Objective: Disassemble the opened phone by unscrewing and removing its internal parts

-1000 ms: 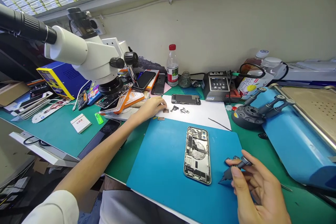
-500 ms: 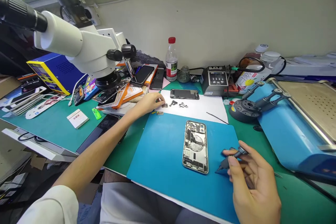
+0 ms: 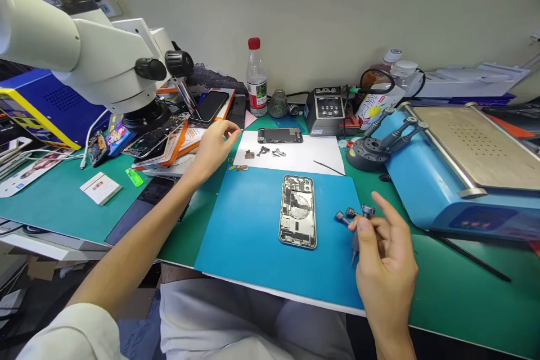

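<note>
My left hand point(image 3: 216, 149) is over the left edge of the white sheet point(image 3: 304, 158), thumb and forefinger pinched together. A tiny dark speck shows at their tips, too small to name. My right hand point(image 3: 386, 261) grips a small grey screwdriver point(image 3: 355, 243), its thin tip pointing down over the blue mat point(image 3: 240, 236). Two more knurled driver ends stick out beside those fingers. On the mat lies an opened phone point(image 3: 297, 212), its inner parts bare. Small metal brackets point(image 3: 264, 151) and a dark phone screen point(image 3: 280, 135) rest on the sheet.
At the left stands a microscope point(image 3: 101, 62) above stacked phone parts. Behind are a red-capped bottle point(image 3: 257, 87), a glass jar point(image 3: 278, 104) and a soldering station point(image 3: 324, 112). A round screwdriver stand point(image 3: 367, 156) sits beside a blue heating plate point(image 3: 468, 157) at right.
My left hand has lifted away from the small metal part on the sheet. My right hand has turned the screwdriver from slanted to nearly upright. The view has shifted right and down.
</note>
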The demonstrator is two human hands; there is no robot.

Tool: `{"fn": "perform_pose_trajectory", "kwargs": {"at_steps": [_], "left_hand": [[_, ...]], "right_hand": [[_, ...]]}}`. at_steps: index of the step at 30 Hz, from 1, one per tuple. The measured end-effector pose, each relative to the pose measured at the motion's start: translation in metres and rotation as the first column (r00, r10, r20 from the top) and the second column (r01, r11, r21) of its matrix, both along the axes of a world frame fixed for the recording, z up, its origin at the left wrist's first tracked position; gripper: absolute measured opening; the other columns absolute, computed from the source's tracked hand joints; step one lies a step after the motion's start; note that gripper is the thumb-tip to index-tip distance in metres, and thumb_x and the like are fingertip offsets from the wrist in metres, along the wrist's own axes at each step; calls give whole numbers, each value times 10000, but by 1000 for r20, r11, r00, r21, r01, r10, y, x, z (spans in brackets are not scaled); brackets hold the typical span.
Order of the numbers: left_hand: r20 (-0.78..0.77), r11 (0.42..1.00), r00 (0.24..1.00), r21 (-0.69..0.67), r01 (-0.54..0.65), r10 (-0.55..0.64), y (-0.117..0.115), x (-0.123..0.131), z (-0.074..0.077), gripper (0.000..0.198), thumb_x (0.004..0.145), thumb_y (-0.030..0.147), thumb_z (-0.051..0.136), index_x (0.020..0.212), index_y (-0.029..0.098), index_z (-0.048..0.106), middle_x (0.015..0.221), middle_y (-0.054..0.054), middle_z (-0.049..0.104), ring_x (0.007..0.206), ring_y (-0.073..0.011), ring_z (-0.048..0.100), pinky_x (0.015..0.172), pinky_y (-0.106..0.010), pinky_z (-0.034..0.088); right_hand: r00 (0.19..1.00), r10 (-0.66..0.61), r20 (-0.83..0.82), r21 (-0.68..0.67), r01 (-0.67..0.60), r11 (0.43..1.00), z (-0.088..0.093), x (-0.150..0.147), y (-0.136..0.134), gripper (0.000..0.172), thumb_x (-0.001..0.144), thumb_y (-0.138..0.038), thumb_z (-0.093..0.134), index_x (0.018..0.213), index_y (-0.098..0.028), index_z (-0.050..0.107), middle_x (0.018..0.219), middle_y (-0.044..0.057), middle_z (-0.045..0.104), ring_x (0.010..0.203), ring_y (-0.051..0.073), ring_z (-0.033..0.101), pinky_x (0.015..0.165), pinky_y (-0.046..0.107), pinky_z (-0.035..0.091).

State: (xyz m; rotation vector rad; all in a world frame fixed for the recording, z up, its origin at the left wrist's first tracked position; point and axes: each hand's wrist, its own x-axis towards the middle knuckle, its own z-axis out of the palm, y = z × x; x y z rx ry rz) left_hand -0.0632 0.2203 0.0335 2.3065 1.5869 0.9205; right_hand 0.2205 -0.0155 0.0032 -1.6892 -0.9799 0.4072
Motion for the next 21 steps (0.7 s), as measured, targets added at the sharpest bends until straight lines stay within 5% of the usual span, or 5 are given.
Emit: {"fn": "perform_pose_trajectory", "kwargs": {"at_steps": [5,7,12,16,21], "left_hand": [[74,995,996,83,45,-52,-38,3,10,134,1027,103,585,1066,205,662,1080,-57,650,1002,-204,638,930,-326,532],[61,990,989,57,132,-135,-62,8,9,163,1020,72,577,999,216,651,1055,-38,658,998,-192,661,933,-310,540],[-18,951,952,-60,304,-305,-128,34,-5,252,1108,218,598,1353,269,624,1258,-35,711,885,-170,746,774,-298,590],[-95,940,937,-97,328,-337,-146,49,-15,166,1126,272,590,1261,250,684,1285,-63,729,989,-229,786,807,-334,608],[-143,958,949,-99,270,-282,-137,55,-14,135,1133,249,575,1153,220,705,1123,-55,759,987,-241,782,808,-332,596]], "right_hand": [[958,-82,276,21,80,997,18,33,-1,487,1072,-562,590,1454,-276,683,1043,75,732,964,257,705,899,424,562],[755,16,655,-52,25,998,24,58,7,450,1119,-501,473,1445,-279,689,1082,106,746,1034,300,679,906,453,546],[545,274,793,-247,-124,961,33,100,39,412,1033,-249,425,1212,-246,796,1054,119,769,991,316,669,783,434,520],[460,380,802,-343,-164,925,37,84,60,406,1066,-198,399,1217,-206,776,1112,123,770,1050,299,691,778,418,560],[397,530,749,-457,-269,848,40,23,107,369,1064,-442,696,1349,-207,692,1377,108,706,1172,233,716,1005,459,640]]}}
